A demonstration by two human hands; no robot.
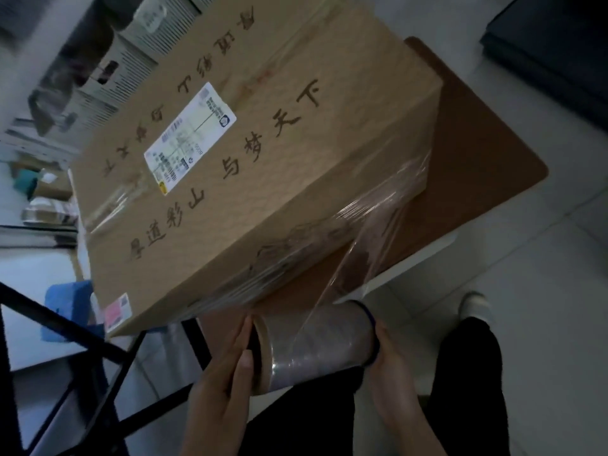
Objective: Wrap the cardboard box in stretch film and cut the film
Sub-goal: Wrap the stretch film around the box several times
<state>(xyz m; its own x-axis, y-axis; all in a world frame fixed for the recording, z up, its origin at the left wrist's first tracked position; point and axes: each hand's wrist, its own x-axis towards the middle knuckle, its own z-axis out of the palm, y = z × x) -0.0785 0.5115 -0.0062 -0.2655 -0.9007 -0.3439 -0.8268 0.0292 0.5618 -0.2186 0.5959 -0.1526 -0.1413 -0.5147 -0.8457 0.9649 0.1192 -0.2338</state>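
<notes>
Box (pixel 230 153) far corner cut off at my top edge. Label (pixel 190 136) print too blurred to read. Clutter (pixel 75 70) upper left smeared, can't identify.

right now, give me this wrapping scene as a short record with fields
box: large cardboard box with a white shipping label, resting on a brown table
roll: stretch film roll held level below the box's near edge
left hand: left hand pressed on the roll's left end
right hand: right hand gripping the roll's right end
film: a sheet of stretch film runs from the roll up to the box's lower side, uncut
wrapped so far: only the box's lower side band; the top is bare
</notes>
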